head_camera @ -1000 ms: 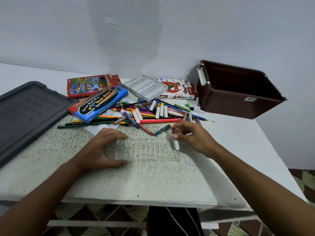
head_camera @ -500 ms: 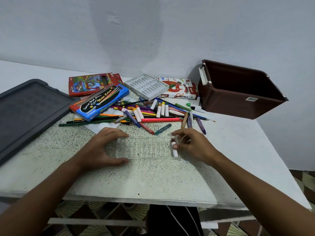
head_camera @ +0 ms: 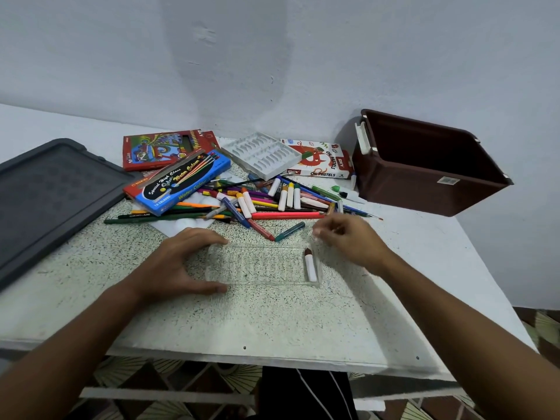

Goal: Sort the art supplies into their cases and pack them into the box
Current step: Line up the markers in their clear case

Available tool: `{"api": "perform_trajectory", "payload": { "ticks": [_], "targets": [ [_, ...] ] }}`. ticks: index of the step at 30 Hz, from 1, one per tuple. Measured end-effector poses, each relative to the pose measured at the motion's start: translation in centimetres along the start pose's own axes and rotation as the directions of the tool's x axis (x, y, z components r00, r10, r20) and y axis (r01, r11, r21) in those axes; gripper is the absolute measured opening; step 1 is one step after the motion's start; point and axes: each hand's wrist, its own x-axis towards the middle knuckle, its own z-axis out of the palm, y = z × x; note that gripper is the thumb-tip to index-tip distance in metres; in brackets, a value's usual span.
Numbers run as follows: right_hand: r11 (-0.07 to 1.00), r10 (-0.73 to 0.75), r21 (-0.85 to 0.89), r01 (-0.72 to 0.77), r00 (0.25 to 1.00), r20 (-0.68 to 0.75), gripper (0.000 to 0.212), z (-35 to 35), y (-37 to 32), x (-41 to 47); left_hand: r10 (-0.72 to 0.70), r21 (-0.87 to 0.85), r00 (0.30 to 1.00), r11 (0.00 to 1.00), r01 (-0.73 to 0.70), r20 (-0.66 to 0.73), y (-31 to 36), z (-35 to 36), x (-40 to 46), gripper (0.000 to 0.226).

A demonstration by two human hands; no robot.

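A clear plastic tray [head_camera: 260,266] lies on the speckled table in front of me. One white-wrapped pastel with a brown tip [head_camera: 310,265] rests in its rightmost slot. My left hand [head_camera: 178,265] braces the tray's left end, thumb at the near corner and fingers on the far corner. My right hand [head_camera: 351,237] hovers blurred just beyond the tray's right end, fingers apart and holding nothing. Behind the tray lies a pile of loose pastels, pencils and pens [head_camera: 272,201]. A brown box [head_camera: 424,165] stands tilted at the back right.
A blue watercolour pencil case [head_camera: 178,184], a red pencil box [head_camera: 160,150], a white slotted tray [head_camera: 262,154] and an oil pastels box [head_camera: 321,160] lie behind the pile. A dark grey lid [head_camera: 51,195] sits at the left. The table's front edge is near my arms.
My right hand set the white pastel into the tray's right slot, let go of it and lifted away toward the pile. My left hand stayed on the tray.
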Motion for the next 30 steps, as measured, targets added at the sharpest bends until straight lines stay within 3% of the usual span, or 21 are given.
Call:
{"api": "perform_trajectory", "payload": {
  "ticks": [2, 5, 8, 12, 20, 24, 26, 28, 30],
  "targets": [
    [0.999, 0.01, -0.044, -0.018, 0.985, -0.17, 0.018, -1.1, -0.2, 2.0, -0.011, -0.021, 1.0, 1.0, 0.01, -0.008, 0.0, -0.1, 0.0, 0.074],
    [0.921, -0.034, -0.378, -0.09, 0.95, -0.31, 0.029, -2.8, 0.2, 5.4, -0.045, -0.07, 0.998, 0.997, 0.042, -0.036, 0.0, -0.2, 0.0, 0.069],
    [0.797, -0.003, -0.581, -0.165, 0.961, -0.276, 0.04, -3.7, 1.3, 8.1, -0.086, -0.09, 0.994, 0.993, 0.08, -0.061, 0.1, -0.2, -0.1, 0.066],
    [0.748, 0.036, -0.634, -0.198, 0.965, -0.259, 0.029, -3.7, 2.5, 9.3, -0.111, -0.079, 0.993, 0.991, 0.107, -0.043, 0.1, -0.4, -0.1, 0.07],
    [0.665, -0.013, -0.726, -0.177, 0.969, -0.248, 0.03, -3.6, 3.9, 9.3, -0.089, -0.065, 0.996, 0.994, 0.089, 0.003, 0.0, -0.4, 0.2, 0.078],
    [0.683, -0.049, -0.717, -0.143, 0.97, -0.24, 0.031, -3.6, 3.8, 8.9, -0.081, -0.055, 0.997, 0.995, 0.081, 0.009, 0.0, -0.5, 0.1, 0.077],
    [0.765, -0.13, -0.638, -0.084, 0.951, -0.281, 0.026, -3.8, 3.4, 8.8, -0.087, -0.061, 0.996, 0.994, 0.087, 0.002, 0.0, -0.4, 0.1, 0.077],
    [0.899, -0.165, -0.438, -0.011, 0.918, -0.362, 0.021, -3.9, 2.4, 8.3, -0.087, -0.064, 0.996, 0.994, 0.087, -0.001, 0.0, -0.4, 0.2, 0.077],
    [0.995, -0.078, -0.093, 0.044, 0.91, -0.406, 0.02, -3.9, 0.9, 7.4, -0.09, -0.07, 0.996, 0.993, 0.09, 0.006, 0.0, -0.4, 0.2, 0.078]
  ]
}}
